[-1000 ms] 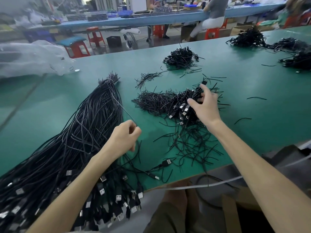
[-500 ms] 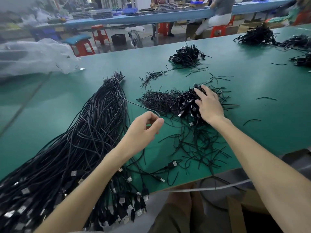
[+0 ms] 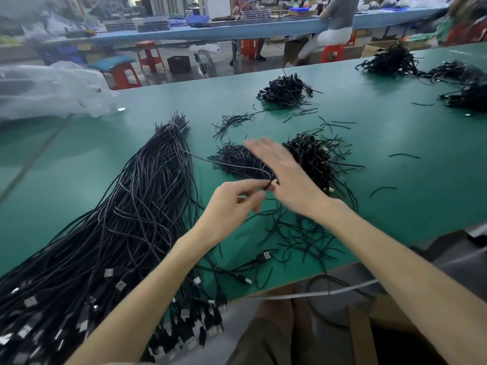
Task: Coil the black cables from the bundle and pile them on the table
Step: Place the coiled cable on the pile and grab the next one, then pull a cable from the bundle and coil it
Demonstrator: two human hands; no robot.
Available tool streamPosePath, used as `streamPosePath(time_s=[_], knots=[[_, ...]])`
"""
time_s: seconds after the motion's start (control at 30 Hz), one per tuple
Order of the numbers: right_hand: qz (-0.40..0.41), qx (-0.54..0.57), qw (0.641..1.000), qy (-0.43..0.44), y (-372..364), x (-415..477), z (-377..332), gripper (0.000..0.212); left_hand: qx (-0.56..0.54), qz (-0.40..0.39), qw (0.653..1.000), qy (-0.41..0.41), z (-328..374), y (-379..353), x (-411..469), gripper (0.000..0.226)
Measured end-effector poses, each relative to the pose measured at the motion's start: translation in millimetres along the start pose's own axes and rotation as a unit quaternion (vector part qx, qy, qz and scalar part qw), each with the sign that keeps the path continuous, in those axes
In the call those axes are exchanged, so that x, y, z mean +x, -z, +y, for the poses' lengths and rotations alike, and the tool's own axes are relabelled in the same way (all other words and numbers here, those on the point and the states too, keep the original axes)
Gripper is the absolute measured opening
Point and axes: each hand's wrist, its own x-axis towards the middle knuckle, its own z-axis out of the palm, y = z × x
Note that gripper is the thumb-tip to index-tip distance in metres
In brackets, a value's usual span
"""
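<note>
The left hand [image 3: 237, 204] pinches one black cable [image 3: 226, 164] near its end; the strand trails back left to the bundle [image 3: 126, 219] lying along the green worktop [image 3: 408, 206]; the right hand [image 3: 287, 177], blurred, fingers straight and grasping nothing, hovers just beside that pinch, over the pile [image 3: 316, 156] of coiled cables.

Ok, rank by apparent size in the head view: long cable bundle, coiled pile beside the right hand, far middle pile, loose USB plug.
1. long cable bundle
2. coiled pile
3. far middle pile; farther off, so its rank against 2 is unsure
4. loose USB plug
</note>
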Motion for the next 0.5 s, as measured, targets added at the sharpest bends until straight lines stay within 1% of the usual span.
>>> streamPosePath(time_s=[0.03, 0.07, 0.1, 0.13, 0.2, 0.27, 0.33, 0.37, 0.43, 0.47, 0.5], knots=[[-0.025, 0.047, 0.999, 0.004, -2, -6, -8, 0.083, 0.021, -0.002, 1.000, -0.014, 1, 3, 2, 0.016], [-0.045, 0.069, 0.997, 0.001, -4, -13, -12, 0.069, 0.048, -0.005, 0.998, -0.028, 2, 7, 4, 0.012], [-0.057, 0.060, 0.997, -0.003, -6, -19, -13, 0.051, 0.077, -0.008, 0.996, -0.037, 2, 12, 5, 0.011], [-0.061, 0.032, 0.998, -0.011, -7, -25, -11, 0.039, 0.101, -0.011, 0.994, -0.040, 0, 16, 5, 0.011], [-0.062, -0.021, 0.997, -0.034, -7, -35, -5, 0.028, 0.102, -0.024, 0.994, -0.023, -4, 23, 4, 0.015], [-0.054, -0.024, 0.997, -0.051, -5, -43, 0, 0.023, 0.060, -0.059, 0.996, 0.017, -8, 33, 4, 0.017], [-0.049, -0.016, 0.997, -0.055, -4, -52, 6, 0.021, 0.041, -0.102, 0.993, 0.043, -14, 46, 4, 0.014], [-0.050, -0.007, 0.997, -0.063, -3, -57, 8, 0.021, 0.025, -0.108, 0.992, 0.052, -17, 52, 3, 0.013], [-0.057, 0.020, 0.995, -0.083, -3, -67, 11, 0.022, -0.059, -0.081, 0.992, 0.072, -25, 59, 1, 0.018], [-0.068, 0.028, 0.994, -0.087, -3, -70, 9, 0.025, -0.129, -0.061, 0.986, 0.086, -27, 59, -1, 0.022], [-0.083, 0.033, 0.992, -0.087, -5, -73, 5, 0.030, -0.213, -0.043, 0.971, 0.103, -29, 57, -2, 0.024]])
